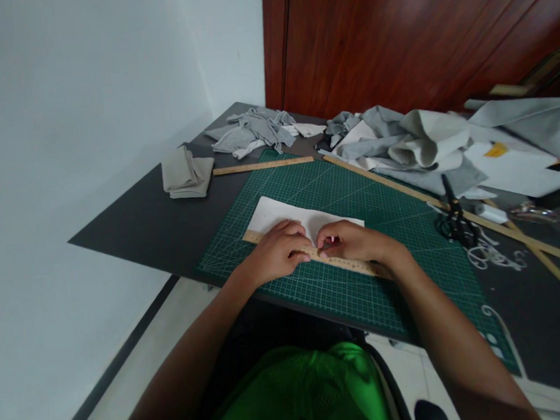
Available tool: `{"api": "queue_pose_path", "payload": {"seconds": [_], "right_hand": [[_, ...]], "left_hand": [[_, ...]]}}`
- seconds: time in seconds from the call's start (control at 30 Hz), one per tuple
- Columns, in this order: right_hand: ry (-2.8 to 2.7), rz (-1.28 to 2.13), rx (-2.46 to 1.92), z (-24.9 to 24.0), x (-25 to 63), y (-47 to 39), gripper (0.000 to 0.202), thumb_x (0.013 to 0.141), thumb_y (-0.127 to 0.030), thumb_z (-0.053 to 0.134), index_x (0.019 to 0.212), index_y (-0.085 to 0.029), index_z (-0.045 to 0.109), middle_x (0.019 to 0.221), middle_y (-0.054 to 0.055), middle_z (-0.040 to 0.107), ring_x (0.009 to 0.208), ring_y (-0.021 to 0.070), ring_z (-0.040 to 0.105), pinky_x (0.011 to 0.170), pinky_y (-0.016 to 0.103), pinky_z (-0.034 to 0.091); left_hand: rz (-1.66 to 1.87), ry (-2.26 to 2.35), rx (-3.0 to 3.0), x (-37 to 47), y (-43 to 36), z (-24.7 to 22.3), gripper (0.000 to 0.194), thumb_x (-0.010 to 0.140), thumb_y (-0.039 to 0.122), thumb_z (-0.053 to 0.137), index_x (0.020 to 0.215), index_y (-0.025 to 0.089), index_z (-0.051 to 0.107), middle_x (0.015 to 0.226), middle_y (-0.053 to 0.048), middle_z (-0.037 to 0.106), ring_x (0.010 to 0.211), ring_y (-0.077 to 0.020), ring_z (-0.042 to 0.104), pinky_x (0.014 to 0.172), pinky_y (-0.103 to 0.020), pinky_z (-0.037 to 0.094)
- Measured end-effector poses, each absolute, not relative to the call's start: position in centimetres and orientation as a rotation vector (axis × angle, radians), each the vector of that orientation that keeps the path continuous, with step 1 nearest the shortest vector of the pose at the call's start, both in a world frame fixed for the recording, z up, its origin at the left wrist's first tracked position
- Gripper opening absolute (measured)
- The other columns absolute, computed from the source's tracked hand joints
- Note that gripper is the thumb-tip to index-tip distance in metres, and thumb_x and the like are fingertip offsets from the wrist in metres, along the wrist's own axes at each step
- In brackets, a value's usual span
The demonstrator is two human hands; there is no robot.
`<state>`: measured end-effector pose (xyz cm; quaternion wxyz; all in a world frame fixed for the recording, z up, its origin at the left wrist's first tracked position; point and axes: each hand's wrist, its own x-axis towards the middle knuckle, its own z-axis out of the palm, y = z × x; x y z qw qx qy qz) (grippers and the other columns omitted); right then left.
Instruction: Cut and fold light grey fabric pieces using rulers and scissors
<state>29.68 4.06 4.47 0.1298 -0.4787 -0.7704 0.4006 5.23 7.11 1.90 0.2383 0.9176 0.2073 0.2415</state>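
Observation:
A piece of white cloth [280,213] lies on the green cutting mat [307,182], with a wooden ruler [348,263] along its near edge. My left hand [283,248] is bent over the cloth edge and the ruler, its thumb and fingers closed on the ruler. Just to the right, my right hand [349,240] is curled in a pinch close above the ruler. A small pale spot shows between its fingers, too small to name. Both hands hide parts of the ruler and the cloth's near edge.
Folded beige cloth [189,175] sits at the left. Grey scraps [260,131] and a large cloth heap [409,140] lie along the back. A long wooden strip [393,189] crosses the mat's right side, near black scissors [454,214] and white cord [491,253].

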Motion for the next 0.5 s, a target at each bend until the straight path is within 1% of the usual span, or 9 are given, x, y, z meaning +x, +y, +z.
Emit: {"api": "queue_pose_path", "payload": {"seconds": [0.1, 0.27, 0.37, 0.5], "right_hand": [[-2.254, 1.136, -1.422, 4.54, 29.68, 4.05, 0.011, 0.084, -0.031, 0.069, 0.085, -0.02, 0.072, 0.072, -0.002, 0.06, 0.067, 0.0151, 0.053, 0.063, 0.027, 0.04], [-2.244, 1.139, -1.425, 4.43, 29.64, 4.07, 0.01, 0.084, -0.03, 0.07, 0.083, -0.02, 0.071, 0.071, -0.002, 0.06, 0.066, 0.015, 0.053, 0.063, 0.027, 0.039], [-2.24, 1.161, -1.425, 4.37, 29.65, 4.09, 0.01, 0.084, -0.03, 0.069, 0.084, -0.021, 0.07, 0.072, -0.002, 0.059, 0.067, 0.0152, 0.053, 0.063, 0.027, 0.039], [-2.238, 1.199, -1.417, 4.31, 29.74, 4.12, 0.011, 0.083, -0.031, 0.069, 0.084, -0.021, 0.069, 0.074, -0.002, 0.059, 0.069, 0.0154, 0.052, 0.064, 0.027, 0.039]], "left_hand": [[0.662, 0.551, 2.521, 5.27, 7.17, 1.92, 0.014, 0.088, 0.017, 0.076, 0.099, 0.025, 0.077, 0.104, -0.002, 0.067, 0.113, -0.022, 0.058, 0.105, -0.04, 0.043], [0.667, 0.548, 2.518, 5.27, 7.17, 1.99, 0.012, 0.089, 0.017, 0.076, 0.097, 0.025, 0.077, 0.103, -0.002, 0.068, 0.112, -0.0217, 0.058, 0.105, -0.04, 0.043], [0.654, 0.55, 2.529, 5.25, 7.14, 2.0, 0.01, 0.091, 0.017, 0.072, 0.096, 0.024, 0.077, 0.103, -0.002, 0.067, 0.113, -0.0217, 0.057, 0.105, -0.04, 0.043], [0.649, 0.57, 2.532, 5.39, 7.21, 1.85, 0.013, 0.095, 0.017, 0.066, 0.096, 0.023, 0.077, 0.103, -0.003, 0.067, 0.111, -0.0212, 0.058, 0.105, -0.039, 0.043]]}}
